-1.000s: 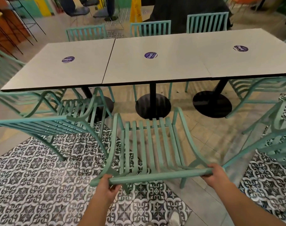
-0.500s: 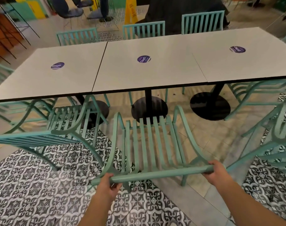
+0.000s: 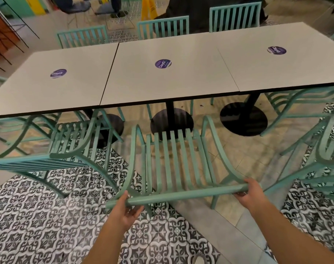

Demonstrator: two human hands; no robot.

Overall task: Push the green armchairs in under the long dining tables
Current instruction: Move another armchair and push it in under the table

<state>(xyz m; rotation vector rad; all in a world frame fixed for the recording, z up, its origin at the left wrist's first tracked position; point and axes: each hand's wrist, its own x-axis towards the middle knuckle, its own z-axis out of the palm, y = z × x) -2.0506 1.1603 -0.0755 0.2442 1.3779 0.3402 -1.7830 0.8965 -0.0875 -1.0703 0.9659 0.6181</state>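
1. On your far left, a neighbouring green armchair (image 3: 67, 147) stands angled, its seat front just under the long dining table (image 3: 162, 80) edge.
2. Your left hand (image 3: 125, 210) cups the left end of the top rail (image 3: 177, 195) from below, fingers loosely curled rather than clamped.
3. The armchair you hold (image 3: 173, 159) lies straight ahead of both hands, seat slats pointing at the table; its front edge sits just short of the tabletop's near edge, in line with the middle pedestal base (image 3: 172, 121).
4. Your right hand (image 3: 250, 193) wraps the rail's right end, closed on it.
5. The rail runs crosswise, right end slightly farther from you; both hands are equally placed, so push evenly forward.
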